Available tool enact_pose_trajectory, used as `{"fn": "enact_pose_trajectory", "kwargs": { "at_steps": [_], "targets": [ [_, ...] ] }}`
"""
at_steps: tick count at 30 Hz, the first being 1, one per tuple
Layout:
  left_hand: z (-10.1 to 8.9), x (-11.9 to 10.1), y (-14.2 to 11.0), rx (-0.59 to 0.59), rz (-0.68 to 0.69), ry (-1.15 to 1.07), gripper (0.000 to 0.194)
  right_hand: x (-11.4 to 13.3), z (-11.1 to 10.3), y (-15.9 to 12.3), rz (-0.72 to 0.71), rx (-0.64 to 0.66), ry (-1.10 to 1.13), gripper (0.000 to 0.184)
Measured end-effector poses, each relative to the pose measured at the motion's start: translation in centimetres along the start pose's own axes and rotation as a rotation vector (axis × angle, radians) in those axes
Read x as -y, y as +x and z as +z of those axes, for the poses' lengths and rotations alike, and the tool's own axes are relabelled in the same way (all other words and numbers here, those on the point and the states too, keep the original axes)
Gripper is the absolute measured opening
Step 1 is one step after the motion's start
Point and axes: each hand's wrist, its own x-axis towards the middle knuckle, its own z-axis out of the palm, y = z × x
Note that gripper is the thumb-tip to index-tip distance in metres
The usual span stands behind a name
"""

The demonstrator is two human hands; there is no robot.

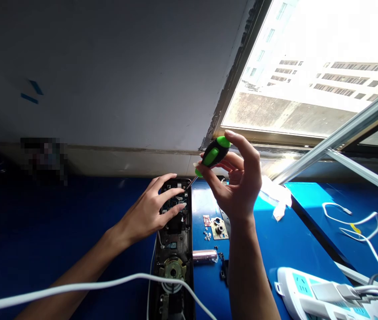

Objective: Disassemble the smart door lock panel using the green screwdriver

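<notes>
My left hand (150,211) lies with spread fingers across the upper part of a black electronic door lock panel (175,231), over its exposed circuit board (174,204). My right hand (238,182) holds a green-and-black screwdriver (214,155) up by its handle. The thin shaft slants down to the panel's upper right corner, and I cannot tell whether its tip touches a screw. A round brass mechanism (173,269) sits low on the panel.
A small red circuit board (206,220), a metal plate (219,228), loose screws (207,235) and a pink metal cylinder (204,256) lie on the blue table (208,195). A white cable (75,289) crosses the foreground. A white power strip (308,291) sits at lower right.
</notes>
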Motion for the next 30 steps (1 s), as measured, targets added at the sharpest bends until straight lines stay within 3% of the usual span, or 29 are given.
{"fn": "enact_pose_trajectory", "kwargs": {
  "at_steps": [30],
  "targets": [
    [-0.18,-0.38,0.00,-0.001,-0.018,-0.014,0.034,0.41,-0.07,0.21,-0.045,-0.046,-0.062,0.063]
  ]
}}
